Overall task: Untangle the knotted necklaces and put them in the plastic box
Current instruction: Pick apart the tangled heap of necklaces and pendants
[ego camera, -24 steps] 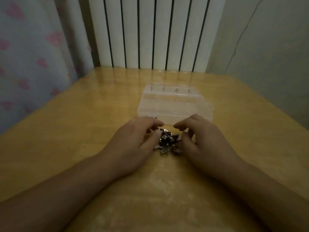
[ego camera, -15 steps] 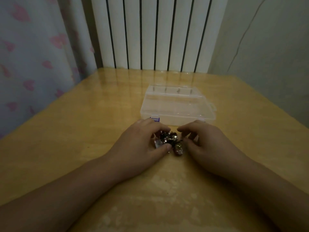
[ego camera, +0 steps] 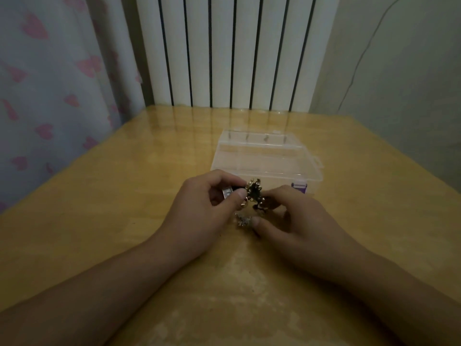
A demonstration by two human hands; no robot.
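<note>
At the left of the frame hangs a pale curtain printed with pink hearts, and beside it, along the top centre, stands a white ribbed radiator; neither bears on the work. Below them the wooden counter fills the lower frame. Just left of centre the left hand has its fingers curled, thumb and forefinger pinching the left side of the knotted necklaces, with a small silvery piece showing inside its grip. The tangle sits at the middle of the frame, lifted just off the counter between the two hands: a dark cord or chain with gold-coloured links and beads, and a sparkly silver piece hanging beneath, close to the right thumb. It looks light and limp, with no stiffness of its own, so it should sag wherever it is not held; the thin links are likely delicate and a hard pull would probably tighten the knot or snap a strand. A sensible hold is fingertips on separate strands near the knot, easing loops apart rather than tugging the ends. Just right of centre the right hand also curls, its fingertips pinching the right side of the bundle. Behind the hands, toward the centre right, the clear plastic box rests on the counter; whether its lid is open I cannot tell.
</note>
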